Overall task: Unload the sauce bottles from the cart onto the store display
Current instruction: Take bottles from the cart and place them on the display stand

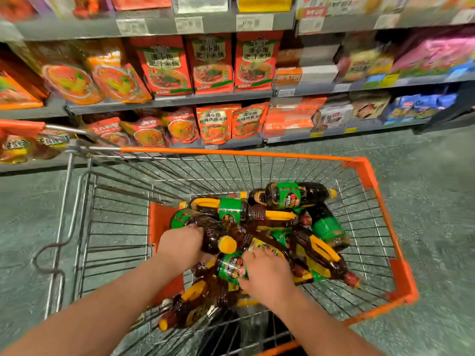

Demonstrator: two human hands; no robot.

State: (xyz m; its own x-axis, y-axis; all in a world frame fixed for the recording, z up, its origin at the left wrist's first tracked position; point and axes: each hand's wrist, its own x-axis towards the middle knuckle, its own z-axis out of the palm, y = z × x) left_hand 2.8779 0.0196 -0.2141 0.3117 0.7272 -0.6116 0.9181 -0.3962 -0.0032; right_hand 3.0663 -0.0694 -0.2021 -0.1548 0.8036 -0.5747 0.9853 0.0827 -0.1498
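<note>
Several dark sauce bottles (272,219) with green labels and yellow handles lie piled in a wire cart with an orange rim (359,163). My left hand (181,246) grips a dark bottle with a yellow cap (218,240) at the pile's left side. My right hand (267,274) grips a green-labelled bottle (230,268) lying just in front of it. Both hands are down inside the basket. More bottles (198,301) lie near the cart's near end.
Store shelves (167,100) run along the far side of the cart, packed with red and orange noodle packets (210,65) and boxes. Grey-green floor (431,201) lies to the right of the cart. The cart's metal handle frame (64,201) stands at left.
</note>
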